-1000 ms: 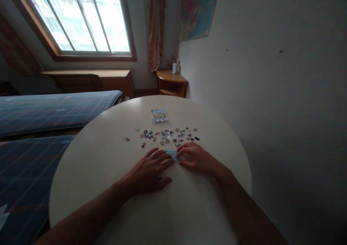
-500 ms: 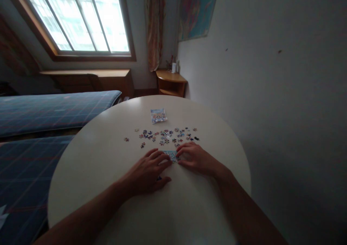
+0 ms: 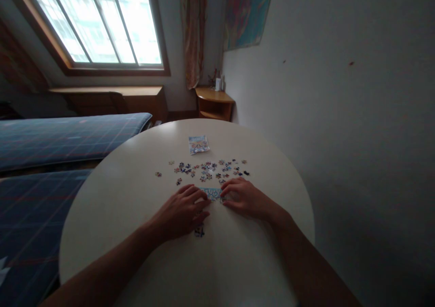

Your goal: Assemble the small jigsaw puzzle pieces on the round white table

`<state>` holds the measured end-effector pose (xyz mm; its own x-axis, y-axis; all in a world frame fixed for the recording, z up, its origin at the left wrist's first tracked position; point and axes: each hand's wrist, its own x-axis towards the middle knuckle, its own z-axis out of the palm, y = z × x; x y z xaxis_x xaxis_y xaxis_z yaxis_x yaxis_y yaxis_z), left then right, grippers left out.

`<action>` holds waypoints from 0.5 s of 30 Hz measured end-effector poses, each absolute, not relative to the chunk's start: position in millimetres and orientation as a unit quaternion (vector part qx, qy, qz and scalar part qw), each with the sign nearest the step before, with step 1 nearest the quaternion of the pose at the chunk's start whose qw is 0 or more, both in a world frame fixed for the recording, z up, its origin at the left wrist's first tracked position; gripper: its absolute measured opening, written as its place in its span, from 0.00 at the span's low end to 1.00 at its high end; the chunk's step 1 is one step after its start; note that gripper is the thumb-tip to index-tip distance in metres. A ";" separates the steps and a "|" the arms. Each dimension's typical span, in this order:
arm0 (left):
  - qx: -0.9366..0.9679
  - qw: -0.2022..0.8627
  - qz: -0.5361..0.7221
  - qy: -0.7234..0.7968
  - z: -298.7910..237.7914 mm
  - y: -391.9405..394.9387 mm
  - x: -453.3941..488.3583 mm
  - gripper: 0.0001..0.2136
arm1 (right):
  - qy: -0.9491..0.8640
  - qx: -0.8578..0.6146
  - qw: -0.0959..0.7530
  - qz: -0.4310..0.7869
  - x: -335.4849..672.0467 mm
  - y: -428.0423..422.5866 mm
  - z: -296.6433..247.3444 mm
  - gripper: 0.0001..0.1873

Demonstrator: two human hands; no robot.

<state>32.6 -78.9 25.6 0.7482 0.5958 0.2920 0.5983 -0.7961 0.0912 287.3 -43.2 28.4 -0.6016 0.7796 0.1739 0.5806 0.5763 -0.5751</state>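
A joined strip of light blue jigsaw puzzle (image 3: 212,193) lies flat on the white round table (image 3: 251,266), between my hands. My left hand (image 3: 185,209) rests over the strip's left end, fingers loosely bent and thumb below them, covering part of it. At the right end, the fingertips and thumb of my right hand (image 3: 243,197) close around the edge of the strip. Below my left palm lies a small group of dark and pale jigsaw pieces (image 3: 199,231), partly hidden. Loose jigsaw pieces (image 3: 208,166) are scattered just beyond both hands.
Farther back on the table lies a small printed packet (image 3: 199,144). A plaid-covered bed (image 3: 68,137) stands to the left and a pale wall (image 3: 340,139) to the right. Behind the table are a corner shelf (image 3: 215,96) and a desk (image 3: 136,90) under the window.
My left hand has drawn slightly left, its thumb nearer the fingers, uncovering more of the blue strip and the pieces below the palm. My right hand has stayed nearly in place.
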 end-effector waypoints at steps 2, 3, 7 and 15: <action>-0.934 0.004 -0.157 -0.320 26.4 -78.4 32.2 0.10 | -0.863 -0.392 0.212 0.237 287.4 -43.1 27.9 0.08; -0.934 0.003 -0.158 -0.321 26.6 -78.0 31.6 0.10 | -0.863 -0.392 0.211 0.238 287.5 -43.1 27.9 0.08; -0.926 0.004 -0.165 -0.340 24.9 -75.2 26.9 0.10 | -0.863 -0.395 0.203 0.241 287.2 -43.4 28.7 0.09; -0.915 -0.034 -0.186 -0.355 17.9 -69.4 17.3 0.11 | -0.864 -0.400 0.200 0.232 286.9 -44.7 31.6 0.08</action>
<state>17.3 -69.4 17.9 0.6786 0.6632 0.3157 0.6380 -0.7452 0.1941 286.9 -44.7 31.6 -0.6005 0.7835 0.1594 0.5979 0.5724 -0.5611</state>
